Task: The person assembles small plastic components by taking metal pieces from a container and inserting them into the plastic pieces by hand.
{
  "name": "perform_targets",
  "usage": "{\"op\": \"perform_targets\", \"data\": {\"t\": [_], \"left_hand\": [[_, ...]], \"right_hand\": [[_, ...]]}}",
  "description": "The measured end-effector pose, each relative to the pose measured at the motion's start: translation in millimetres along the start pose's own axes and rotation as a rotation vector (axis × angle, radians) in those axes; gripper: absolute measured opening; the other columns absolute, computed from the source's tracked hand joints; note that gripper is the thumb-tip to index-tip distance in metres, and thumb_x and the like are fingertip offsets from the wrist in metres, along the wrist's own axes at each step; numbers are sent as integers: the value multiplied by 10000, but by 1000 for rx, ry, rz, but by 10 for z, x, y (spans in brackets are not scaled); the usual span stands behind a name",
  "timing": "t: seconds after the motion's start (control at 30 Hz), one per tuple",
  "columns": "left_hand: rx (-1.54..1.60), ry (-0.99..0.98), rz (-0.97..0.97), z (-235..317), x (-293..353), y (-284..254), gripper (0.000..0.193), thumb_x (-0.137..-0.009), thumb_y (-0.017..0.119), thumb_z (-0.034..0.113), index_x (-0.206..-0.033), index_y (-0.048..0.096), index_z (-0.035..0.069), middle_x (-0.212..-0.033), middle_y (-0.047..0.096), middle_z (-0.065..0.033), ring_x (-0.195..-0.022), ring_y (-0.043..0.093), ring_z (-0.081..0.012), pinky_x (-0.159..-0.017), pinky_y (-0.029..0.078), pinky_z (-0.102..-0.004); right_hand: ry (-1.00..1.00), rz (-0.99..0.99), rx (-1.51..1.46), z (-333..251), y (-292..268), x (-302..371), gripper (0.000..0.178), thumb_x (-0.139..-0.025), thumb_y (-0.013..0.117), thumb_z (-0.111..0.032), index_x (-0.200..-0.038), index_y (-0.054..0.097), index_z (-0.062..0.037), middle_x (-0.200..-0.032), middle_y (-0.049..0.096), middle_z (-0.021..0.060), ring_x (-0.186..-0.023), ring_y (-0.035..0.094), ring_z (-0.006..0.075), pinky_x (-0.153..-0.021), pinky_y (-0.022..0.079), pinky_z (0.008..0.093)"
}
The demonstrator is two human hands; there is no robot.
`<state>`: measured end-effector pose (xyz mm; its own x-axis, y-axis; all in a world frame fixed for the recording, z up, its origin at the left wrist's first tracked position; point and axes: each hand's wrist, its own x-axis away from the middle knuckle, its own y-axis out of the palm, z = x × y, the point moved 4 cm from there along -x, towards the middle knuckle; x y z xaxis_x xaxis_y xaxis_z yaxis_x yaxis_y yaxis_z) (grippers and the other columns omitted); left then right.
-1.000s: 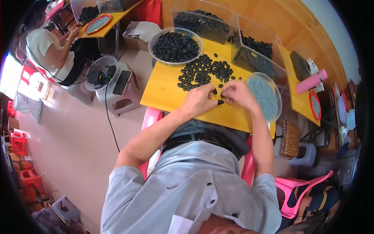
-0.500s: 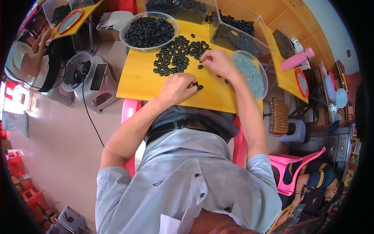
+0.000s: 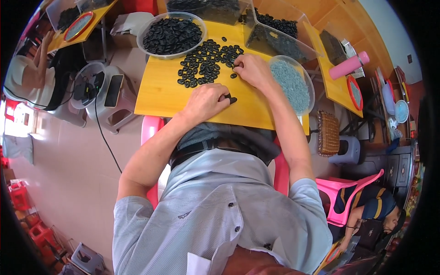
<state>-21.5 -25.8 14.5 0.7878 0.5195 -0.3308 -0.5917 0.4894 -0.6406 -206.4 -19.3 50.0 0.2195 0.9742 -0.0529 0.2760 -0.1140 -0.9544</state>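
Observation:
Small black oval pieces with holes (image 3: 201,64) lie spread over the far middle of a yellow table (image 3: 160,98). Near the table's front edge, my left hand (image 3: 205,98) is closed, with a dark elongated black piece (image 3: 232,100) showing at its fingertips. Farther off and to the right, my right hand (image 3: 253,71) is pinched at the right border of the scattered pieces. Whatever lies between its fingertips is too small and covered to make out. One loose oval piece (image 3: 233,76) rests just below those fingertips.
A round clear tub of black pieces (image 3: 141,43) stands at the far left, and a tub of small pale blue-grey bits (image 3: 310,87) at the right. Clear bins (image 3: 279,46) line the back. Co-workers sit at left and lower right; a pink bottle (image 3: 348,65) lies on another table.
My right hand has shifted slightly left, closer to the scattered oval pieces. My left hand stays closed in nearly the same place. The whole view has moved a little.

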Motion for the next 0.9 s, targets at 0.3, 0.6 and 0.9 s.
{"op": "perform_targets", "data": {"t": [0.3,0.6,0.9], "left_hand": [[-3,-1,8,-16,1,11,170,-789,643,149,-853,655,-8,-748,625,-136,-724,629,-312,-667,499,-413],[124,-117,85,-58,-18,3,129,-807,663,103,-867,661,-11,-745,647,-99,-620,609,-211,-618,491,-329],[929,-363,210,-233,-30,72,105,-901,630,15,-991,647,-35,-844,694,-47,-695,598,-64,-639,470,-199]], "right_hand": [[-123,65,79,-46,48,19,214,-824,633,-165,-967,724,-35,-956,693,168,-912,665,357,-798,519,465],[-176,311,32,149,118,62,198,-839,574,-155,-895,728,-44,-851,683,179,-832,675,351,-737,525,459],[226,21,-1260,-109,134,521,161,-874,676,-160,-918,698,-7,-752,649,3,-552,495,37,-493,359,188]]}}
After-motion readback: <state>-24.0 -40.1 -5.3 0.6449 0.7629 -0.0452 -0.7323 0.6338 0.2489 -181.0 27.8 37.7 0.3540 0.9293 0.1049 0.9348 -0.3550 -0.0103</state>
